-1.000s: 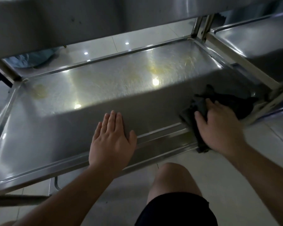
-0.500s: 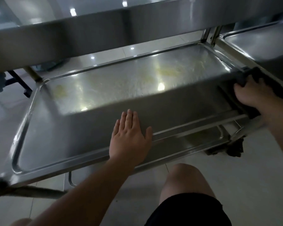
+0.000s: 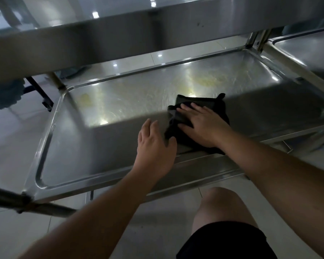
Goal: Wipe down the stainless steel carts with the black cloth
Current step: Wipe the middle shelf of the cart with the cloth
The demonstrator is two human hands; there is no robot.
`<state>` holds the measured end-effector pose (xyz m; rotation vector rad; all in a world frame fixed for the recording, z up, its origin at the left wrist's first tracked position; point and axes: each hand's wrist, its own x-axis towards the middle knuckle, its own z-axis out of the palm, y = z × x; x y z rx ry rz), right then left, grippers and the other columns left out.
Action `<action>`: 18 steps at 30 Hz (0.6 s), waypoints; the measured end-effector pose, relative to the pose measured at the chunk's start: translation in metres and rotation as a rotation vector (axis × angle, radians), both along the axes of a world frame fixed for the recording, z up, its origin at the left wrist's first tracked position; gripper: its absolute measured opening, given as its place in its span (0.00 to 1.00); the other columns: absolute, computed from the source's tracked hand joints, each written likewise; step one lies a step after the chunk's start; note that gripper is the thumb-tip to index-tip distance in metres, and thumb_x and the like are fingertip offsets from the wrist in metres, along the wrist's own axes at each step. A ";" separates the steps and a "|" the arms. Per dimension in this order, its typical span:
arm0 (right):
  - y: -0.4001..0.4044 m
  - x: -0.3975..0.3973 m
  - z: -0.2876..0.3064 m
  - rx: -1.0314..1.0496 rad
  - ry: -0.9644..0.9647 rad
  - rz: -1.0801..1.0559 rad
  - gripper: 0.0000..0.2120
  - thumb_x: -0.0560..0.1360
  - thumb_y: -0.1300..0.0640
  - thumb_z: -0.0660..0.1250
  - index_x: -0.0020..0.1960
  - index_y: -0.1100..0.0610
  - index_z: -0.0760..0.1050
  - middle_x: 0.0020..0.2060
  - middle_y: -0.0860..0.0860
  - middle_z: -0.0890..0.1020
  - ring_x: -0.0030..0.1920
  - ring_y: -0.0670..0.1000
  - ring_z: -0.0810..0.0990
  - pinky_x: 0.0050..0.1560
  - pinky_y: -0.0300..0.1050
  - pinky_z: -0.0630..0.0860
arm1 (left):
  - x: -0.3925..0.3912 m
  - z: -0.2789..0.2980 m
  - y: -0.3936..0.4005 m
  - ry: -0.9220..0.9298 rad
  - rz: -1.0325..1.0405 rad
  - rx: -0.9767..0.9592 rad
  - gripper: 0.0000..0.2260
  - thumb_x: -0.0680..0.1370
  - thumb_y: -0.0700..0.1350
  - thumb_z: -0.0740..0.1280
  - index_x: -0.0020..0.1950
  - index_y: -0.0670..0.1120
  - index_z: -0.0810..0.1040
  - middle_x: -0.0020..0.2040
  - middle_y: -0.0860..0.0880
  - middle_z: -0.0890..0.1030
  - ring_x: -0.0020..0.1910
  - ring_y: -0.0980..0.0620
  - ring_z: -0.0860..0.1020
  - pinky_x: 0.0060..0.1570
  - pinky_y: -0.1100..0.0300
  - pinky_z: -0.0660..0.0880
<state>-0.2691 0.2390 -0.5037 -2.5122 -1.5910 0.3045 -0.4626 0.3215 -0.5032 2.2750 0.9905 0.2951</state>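
Cloth, black and folded, is pressed flat on the lower shelf of the steel cart, right of centre near the near rim, by the right hand with fingers spread straight. Just left of it, the left hand is held with relaxed, straight fingers, gripping nothing. Yellowish stains are seen farther back.

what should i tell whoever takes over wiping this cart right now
Right hand: fingers flat, pressing the black cloth onto the lower stainless steel cart shelf, near its front edge.
Left hand: open, resting on the shelf beside the cloth.
Done: cannot tell.
Left: yellowish stains at the back of the shelf; the neighbouring steel cart on the right.
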 end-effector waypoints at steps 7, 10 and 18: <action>-0.059 0.091 0.000 0.023 -0.026 -0.608 0.35 0.80 0.33 0.50 0.83 0.48 0.56 0.83 0.51 0.59 0.81 0.59 0.58 0.79 0.61 0.55 | -0.086 0.002 0.067 0.239 0.047 0.361 0.33 0.85 0.65 0.53 0.86 0.49 0.56 0.87 0.46 0.54 0.85 0.46 0.50 0.82 0.46 0.45; -0.061 0.101 -0.002 -0.061 0.022 -0.774 0.37 0.81 0.34 0.44 0.85 0.50 0.48 0.84 0.48 0.50 0.83 0.58 0.49 0.81 0.61 0.47 | -0.131 0.001 0.104 0.316 0.154 0.301 0.37 0.82 0.70 0.48 0.86 0.52 0.52 0.87 0.48 0.52 0.86 0.48 0.48 0.81 0.44 0.48; 0.033 -0.026 -0.002 -0.045 -0.003 -0.628 0.39 0.80 0.35 0.43 0.85 0.55 0.48 0.84 0.53 0.49 0.83 0.61 0.48 0.80 0.63 0.46 | -0.144 -0.015 0.115 0.292 0.251 0.270 0.37 0.82 0.69 0.46 0.87 0.52 0.54 0.87 0.51 0.53 0.86 0.52 0.48 0.83 0.49 0.46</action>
